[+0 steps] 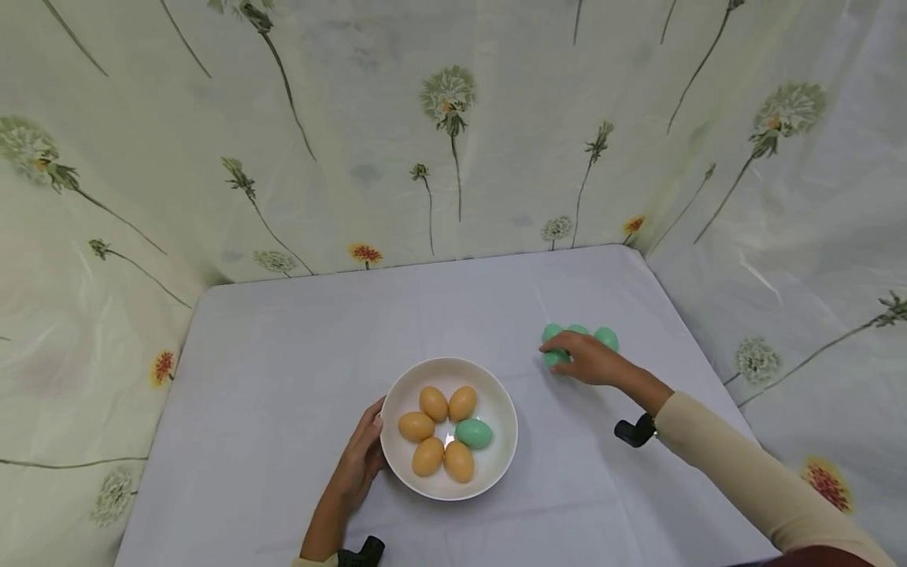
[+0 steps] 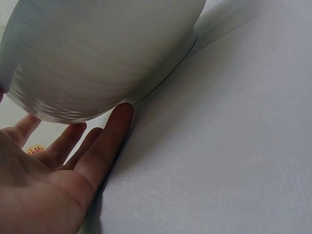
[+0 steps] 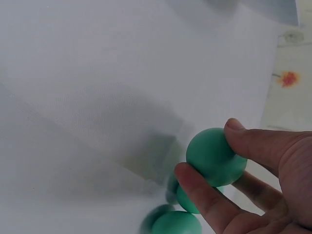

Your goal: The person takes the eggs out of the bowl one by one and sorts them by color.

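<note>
A white bowl holds several orange eggs and one green egg. My left hand rests against the bowl's left side. In the left wrist view its fingers lie fairly straight, with fingertips touching the bowl's outer wall near its base. Off to the bowl's right, my right hand pinches another green egg between thumb and fingers. Three more green eggs sit just beyond that hand, partly covered by it in the head view.
A white cloth covers the table. Curtains with a dandelion print hang along the back and both sides. A dark wrist camera is worn on the right arm, and another on the left.
</note>
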The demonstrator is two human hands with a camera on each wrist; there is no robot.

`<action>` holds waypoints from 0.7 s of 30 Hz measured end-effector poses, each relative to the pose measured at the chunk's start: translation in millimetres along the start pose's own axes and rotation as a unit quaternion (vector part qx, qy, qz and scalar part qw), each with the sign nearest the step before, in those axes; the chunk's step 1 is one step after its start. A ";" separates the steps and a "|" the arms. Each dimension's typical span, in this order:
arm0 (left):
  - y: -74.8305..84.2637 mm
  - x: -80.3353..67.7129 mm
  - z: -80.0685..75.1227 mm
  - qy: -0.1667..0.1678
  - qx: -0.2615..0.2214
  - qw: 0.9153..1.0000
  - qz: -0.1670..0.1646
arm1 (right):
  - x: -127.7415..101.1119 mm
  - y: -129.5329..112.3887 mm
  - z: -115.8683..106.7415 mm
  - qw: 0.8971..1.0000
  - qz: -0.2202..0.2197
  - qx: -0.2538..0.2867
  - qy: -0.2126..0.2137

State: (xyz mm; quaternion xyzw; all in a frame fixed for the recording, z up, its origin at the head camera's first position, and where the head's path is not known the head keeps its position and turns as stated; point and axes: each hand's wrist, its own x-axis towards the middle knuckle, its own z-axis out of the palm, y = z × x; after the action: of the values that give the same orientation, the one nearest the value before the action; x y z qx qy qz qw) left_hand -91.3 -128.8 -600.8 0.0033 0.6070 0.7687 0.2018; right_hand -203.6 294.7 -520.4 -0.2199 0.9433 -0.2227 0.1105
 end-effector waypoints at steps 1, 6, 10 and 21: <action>-0.1 0.0 -0.1 0.000 0.001 1.000 0.000 | 1.2 0.3 0.7 1.000 0.000 -0.001 -0.001; 0.0 0.3 -0.4 -0.002 0.001 1.000 -0.001 | 6.0 -0.7 4.3 1.000 -0.008 0.006 -0.005; 0.2 0.4 -0.5 -0.006 0.000 1.000 -0.002 | 8.8 0.0 9.5 1.000 -0.012 0.008 -0.005; 0.3 0.6 -0.8 -0.003 -0.002 1.000 -0.001 | 13.0 -5.1 14.7 1.000 -0.008 -0.005 -0.011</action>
State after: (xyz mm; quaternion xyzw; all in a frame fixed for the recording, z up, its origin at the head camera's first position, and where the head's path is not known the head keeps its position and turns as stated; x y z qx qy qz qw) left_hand -92.1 -129.4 -600.9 0.0046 0.6044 0.7699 0.2050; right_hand -208.7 279.2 -532.3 -0.2307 0.9412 -0.2169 0.1177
